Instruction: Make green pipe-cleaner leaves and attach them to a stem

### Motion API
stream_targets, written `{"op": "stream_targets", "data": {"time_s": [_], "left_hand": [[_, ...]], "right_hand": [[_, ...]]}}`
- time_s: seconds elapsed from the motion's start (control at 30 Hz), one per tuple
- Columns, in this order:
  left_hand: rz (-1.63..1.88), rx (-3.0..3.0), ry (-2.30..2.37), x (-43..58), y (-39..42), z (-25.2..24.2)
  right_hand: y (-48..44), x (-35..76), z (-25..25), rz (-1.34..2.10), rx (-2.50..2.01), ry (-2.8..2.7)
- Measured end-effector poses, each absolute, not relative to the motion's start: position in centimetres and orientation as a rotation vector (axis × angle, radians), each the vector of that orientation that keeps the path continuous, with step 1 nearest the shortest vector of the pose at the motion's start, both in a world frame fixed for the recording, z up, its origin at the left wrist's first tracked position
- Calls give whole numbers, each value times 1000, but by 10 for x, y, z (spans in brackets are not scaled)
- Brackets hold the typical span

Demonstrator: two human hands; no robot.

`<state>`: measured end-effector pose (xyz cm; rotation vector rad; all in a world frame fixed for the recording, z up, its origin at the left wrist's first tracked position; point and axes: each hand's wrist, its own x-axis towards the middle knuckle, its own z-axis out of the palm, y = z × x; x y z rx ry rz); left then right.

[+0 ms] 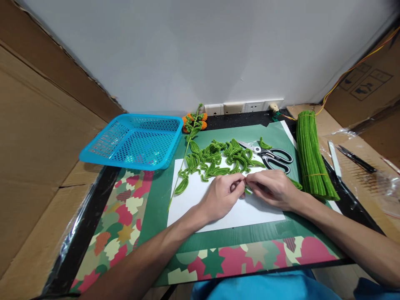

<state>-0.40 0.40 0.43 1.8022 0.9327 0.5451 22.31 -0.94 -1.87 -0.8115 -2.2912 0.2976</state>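
My left hand (223,193) and my right hand (273,187) meet over the white paper (200,221), fingertips pinched together. A short green pipe cleaner (248,191) shows just below the fingertips of both hands; most of it is hidden by the fingers. Beyond the hands lies a loose pile of green pipe-cleaner leaves (215,156). To its left rests a long stem with leaves (187,152). Scissors with black and grey handles (275,158) lie just past my right hand, blades pointing left.
A blue plastic basket (131,164) stands at the back left, near orange pipe-cleaner flowers (203,125). A thick bundle of green pipe cleaners (314,158) lies to the right. Farther right are tweezers (356,158) and a white-handled tool (334,158) on cardboard. Wall sockets (253,107) line the back.
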Motion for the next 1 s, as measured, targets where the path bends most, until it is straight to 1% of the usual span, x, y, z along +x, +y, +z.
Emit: {"op": "stream_targets", "data": {"time_s": [1.0], "left_hand": [[527,1862,941,-4,3,4]], "right_hand": [[-10,224,-19,334,-825,-2313]]}}
